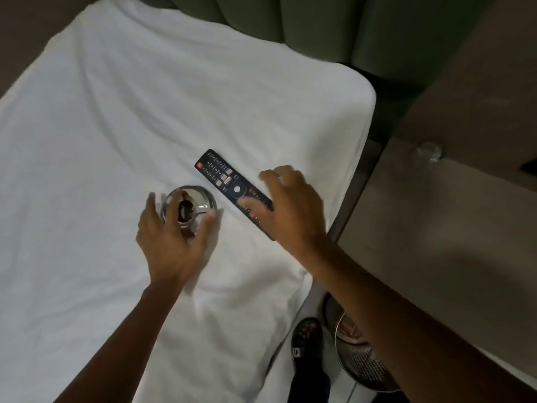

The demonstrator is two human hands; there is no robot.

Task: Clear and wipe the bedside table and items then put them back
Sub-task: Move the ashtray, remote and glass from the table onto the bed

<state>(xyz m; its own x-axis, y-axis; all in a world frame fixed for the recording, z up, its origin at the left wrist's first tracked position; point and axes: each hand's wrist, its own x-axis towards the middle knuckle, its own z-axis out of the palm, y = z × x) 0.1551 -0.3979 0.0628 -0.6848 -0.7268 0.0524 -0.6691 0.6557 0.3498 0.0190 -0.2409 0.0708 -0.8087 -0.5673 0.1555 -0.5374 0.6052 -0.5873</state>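
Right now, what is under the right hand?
The black remote lies on the white bedsheet; the right hand covers its near end, so the lowest buttons are hidden.

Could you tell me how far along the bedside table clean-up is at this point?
Clearing is mostly done: the remote and the metal ashtray lie on the white bed sheet. The left hand is at the ashtray, the right hand over the remote. A glass remains on the bedside table; no cloth is visible.
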